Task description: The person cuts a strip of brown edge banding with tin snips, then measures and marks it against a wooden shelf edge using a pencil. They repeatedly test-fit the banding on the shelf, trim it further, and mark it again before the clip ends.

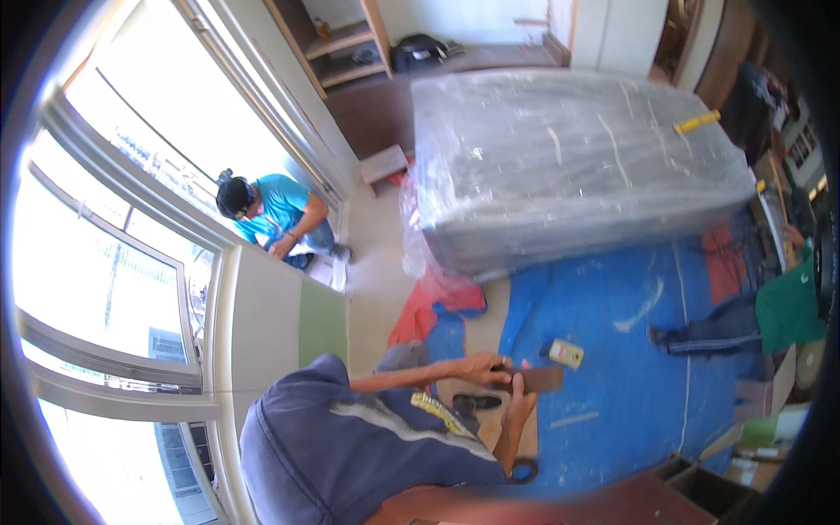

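Note:
Both my hands are on a small, flat, brown board (544,379) held out over the blue floor sheet. My left hand (484,368) has its fingers closed at the board's left end. Below it, my right hand (520,404) grips the board's near edge with the thumb on top and the fingers partly hidden underneath. Just beyond the board lies a pale yellow, box-like thing (566,353) with a dark end. A black ring (523,471), like a roll of tape, is on the floor near my right forearm. A dark shoe (477,402) shows below my hands.
Clear plastic covers a large piece of furniture (560,166) ahead. At the left a person in a teal shirt (282,203) crouches by the windows. Someone in green (787,302) is at the right on the blue sheet (612,420). Brown compartments (700,490) stand at lower right.

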The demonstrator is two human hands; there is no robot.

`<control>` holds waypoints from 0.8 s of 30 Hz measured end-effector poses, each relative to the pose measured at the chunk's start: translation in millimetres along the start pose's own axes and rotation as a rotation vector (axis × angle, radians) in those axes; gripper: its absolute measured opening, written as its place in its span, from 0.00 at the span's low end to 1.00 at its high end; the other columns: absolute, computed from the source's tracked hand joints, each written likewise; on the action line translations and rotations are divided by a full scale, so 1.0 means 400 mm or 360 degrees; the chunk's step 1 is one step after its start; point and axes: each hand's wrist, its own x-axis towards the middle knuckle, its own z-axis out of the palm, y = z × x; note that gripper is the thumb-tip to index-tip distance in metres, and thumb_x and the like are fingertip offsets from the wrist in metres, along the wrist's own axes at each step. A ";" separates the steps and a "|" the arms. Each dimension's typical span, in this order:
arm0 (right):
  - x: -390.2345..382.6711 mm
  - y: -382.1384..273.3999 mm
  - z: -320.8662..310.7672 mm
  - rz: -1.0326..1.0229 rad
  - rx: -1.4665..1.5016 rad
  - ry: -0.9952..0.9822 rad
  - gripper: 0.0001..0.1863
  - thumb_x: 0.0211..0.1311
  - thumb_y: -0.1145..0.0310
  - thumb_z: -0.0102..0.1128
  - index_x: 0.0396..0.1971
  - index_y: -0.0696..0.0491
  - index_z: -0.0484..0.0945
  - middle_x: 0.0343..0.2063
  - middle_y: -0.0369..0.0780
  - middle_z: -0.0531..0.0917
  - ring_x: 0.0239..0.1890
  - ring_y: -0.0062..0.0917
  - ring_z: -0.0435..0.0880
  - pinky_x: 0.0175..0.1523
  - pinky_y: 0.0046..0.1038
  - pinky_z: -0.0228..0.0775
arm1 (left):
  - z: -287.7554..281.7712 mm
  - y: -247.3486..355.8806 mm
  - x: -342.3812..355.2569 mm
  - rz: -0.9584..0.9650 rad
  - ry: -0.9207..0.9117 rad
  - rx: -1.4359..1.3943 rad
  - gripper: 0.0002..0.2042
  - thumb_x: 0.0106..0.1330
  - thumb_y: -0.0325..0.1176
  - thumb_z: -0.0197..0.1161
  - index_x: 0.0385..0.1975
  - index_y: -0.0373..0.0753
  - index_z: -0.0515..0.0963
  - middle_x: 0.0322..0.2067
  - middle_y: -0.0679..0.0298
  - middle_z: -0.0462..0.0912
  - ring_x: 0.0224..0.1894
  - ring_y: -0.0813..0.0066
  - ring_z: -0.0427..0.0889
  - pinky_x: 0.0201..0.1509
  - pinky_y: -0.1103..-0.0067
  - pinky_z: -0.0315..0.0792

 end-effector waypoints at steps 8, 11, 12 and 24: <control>0.147 -0.080 0.321 -0.0345 -0.0126 0.0007 0.25 0.72 0.67 0.55 0.64 0.63 0.70 0.55 0.43 0.79 0.55 0.28 0.77 0.62 0.29 0.67 | -0.408 -0.110 -0.265 -0.0032 0.0313 0.0200 0.22 0.64 0.51 0.69 0.44 0.37 0.81 0.35 0.56 0.85 0.39 0.62 0.84 0.44 0.67 0.74; 0.202 -0.114 0.443 -0.0301 0.0080 -0.0039 0.26 0.74 0.66 0.54 0.67 0.60 0.67 0.49 0.39 0.80 0.49 0.23 0.79 0.53 0.26 0.72 | -0.616 -0.173 -0.390 -0.0231 0.0411 0.0170 0.24 0.62 0.52 0.71 0.44 0.35 0.83 0.37 0.54 0.86 0.41 0.64 0.84 0.49 0.69 0.76; 0.229 -0.119 0.511 -0.0278 0.0136 -0.0101 0.26 0.74 0.66 0.54 0.68 0.59 0.67 0.46 0.38 0.80 0.48 0.22 0.79 0.50 0.25 0.73 | -0.722 -0.189 -0.427 -0.0266 0.0439 0.0341 0.24 0.62 0.51 0.71 0.44 0.34 0.83 0.37 0.54 0.86 0.41 0.65 0.84 0.48 0.69 0.76; 0.336 -0.081 1.258 -0.0390 0.0440 -0.0126 0.28 0.75 0.59 0.55 0.69 0.54 0.66 0.26 0.31 0.74 0.19 0.13 0.64 0.23 0.19 0.52 | -1.337 -0.259 -0.762 0.0266 0.1183 -0.1605 0.16 0.66 0.26 0.68 0.50 0.45 0.72 0.44 0.70 0.81 0.47 0.77 0.81 0.55 0.74 0.75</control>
